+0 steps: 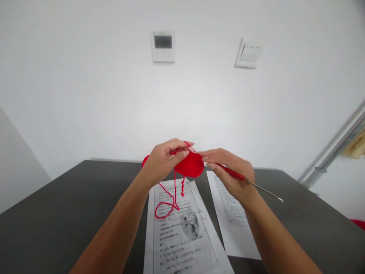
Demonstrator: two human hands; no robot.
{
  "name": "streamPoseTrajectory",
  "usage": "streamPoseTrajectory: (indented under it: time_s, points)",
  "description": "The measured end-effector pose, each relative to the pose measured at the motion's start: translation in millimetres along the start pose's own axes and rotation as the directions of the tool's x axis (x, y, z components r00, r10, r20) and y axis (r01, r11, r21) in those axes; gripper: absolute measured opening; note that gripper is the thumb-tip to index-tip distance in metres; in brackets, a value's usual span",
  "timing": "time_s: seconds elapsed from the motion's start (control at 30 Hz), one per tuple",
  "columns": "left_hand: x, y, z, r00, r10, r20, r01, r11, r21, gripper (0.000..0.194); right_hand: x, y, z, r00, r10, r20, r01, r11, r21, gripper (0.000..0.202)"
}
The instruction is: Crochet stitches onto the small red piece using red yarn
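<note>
My left hand (168, 158) pinches a red crochet piece (190, 166) between thumb and fingers, with red yarn (189, 146) running from its raised index finger toward the hook tip. In my right hand (232, 167) is a crochet hook (234, 174) with a red grip and a metal shaft that sticks out behind the hand. The hook's front end meets the upper right edge of the crochet piece, partly hidden by my fingers. Loose yarn (164, 210) hangs below and lies in a loop over a printed sheet (152, 243). A short curly tail also dangles from the piece.
A second printed sheet (241, 243) lies on the dark table (57, 213) at the right. Behind the table stands a white wall with a control panel (163, 55) and a switch plate (249, 53). A metal pole (333, 156) slants at the far right.
</note>
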State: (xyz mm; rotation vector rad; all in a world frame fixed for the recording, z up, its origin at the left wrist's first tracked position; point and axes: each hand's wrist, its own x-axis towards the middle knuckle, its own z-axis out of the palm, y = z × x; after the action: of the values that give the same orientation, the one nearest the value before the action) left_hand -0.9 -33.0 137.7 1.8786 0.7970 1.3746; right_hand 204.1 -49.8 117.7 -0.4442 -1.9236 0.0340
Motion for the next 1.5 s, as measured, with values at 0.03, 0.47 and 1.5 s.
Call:
streamPoseTrajectory:
  time_s: [0.03,0.47,1.5]
  points:
    - [-0.2,0.0,3.7,1.0,0.008,-0.024,-0.009,1.0,-0.022,0.019,-0.9,0.3,1.5,1.0,0.007,-0.027,-0.008,1.0,-0.013,0.022]
    - [0.1,0.6,18.1,0.955,-0.258,0.147,0.287,0.673,-0.682,0.022,-6.8,3.5,19.0,0.936,-0.3,-0.183,0.252,0.937,-0.243,0.043]
    - [-4.7,3.3,-13.2,0.916,-0.223,0.333,0.313,0.917,-0.247,0.05,5.0,-3.8,2.1,0.975,-0.217,0.051,0.209,0.969,0.13,0.024]
